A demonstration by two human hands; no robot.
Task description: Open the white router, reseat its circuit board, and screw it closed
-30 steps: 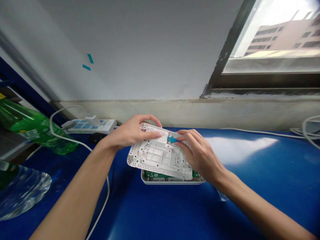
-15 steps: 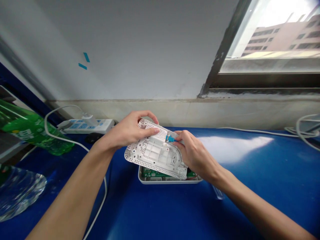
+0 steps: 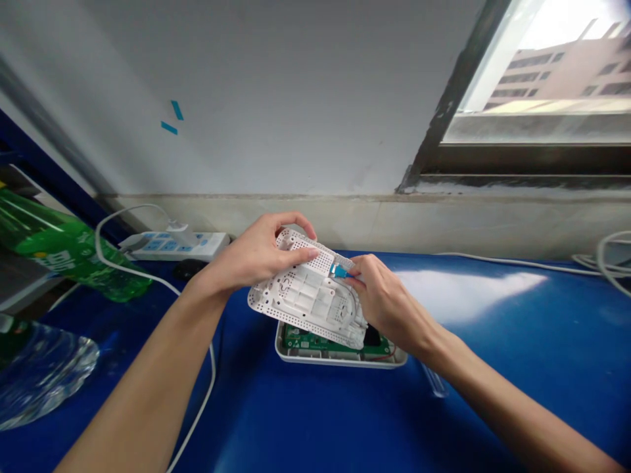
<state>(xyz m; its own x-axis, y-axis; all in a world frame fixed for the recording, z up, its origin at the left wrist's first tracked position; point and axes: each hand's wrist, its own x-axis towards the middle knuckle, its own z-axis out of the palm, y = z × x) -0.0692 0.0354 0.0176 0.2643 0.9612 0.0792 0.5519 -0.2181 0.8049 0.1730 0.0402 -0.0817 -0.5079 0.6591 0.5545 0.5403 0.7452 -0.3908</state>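
two hands are in view, both bare and both at one white perforated plastic cover [image 3: 305,295], which is held up tilted in the air above one shallow white housing base [image 3: 340,356]. the left hand [image 3: 259,255] grips the cover's upper left end, its fingers curled over the edge, with the forearm reaching in from the lower left. the right hand [image 3: 387,302] is closed to a narrow pinch on one small blue connector [image 3: 339,270], which sits at the cover's upper edge between the two hands, with the forearm coming in from the lower right.

directly below the cover, the base holds one green circuit board [image 3: 315,341], partly hidden by the cover. the base rests on a blue worktop [image 3: 493,401].

to the left of the cover are one white power strip [image 3: 175,246] with a plug in it, one green plastic bottle [image 3: 69,253] lying on its side and, nearer the camera, one clear plastic bottle [image 3: 39,374]. a white cable [image 3: 148,279] runs across the worktop left of the cover. beyond the cover, on the wall, are two small strips of blue tape [image 3: 172,118].
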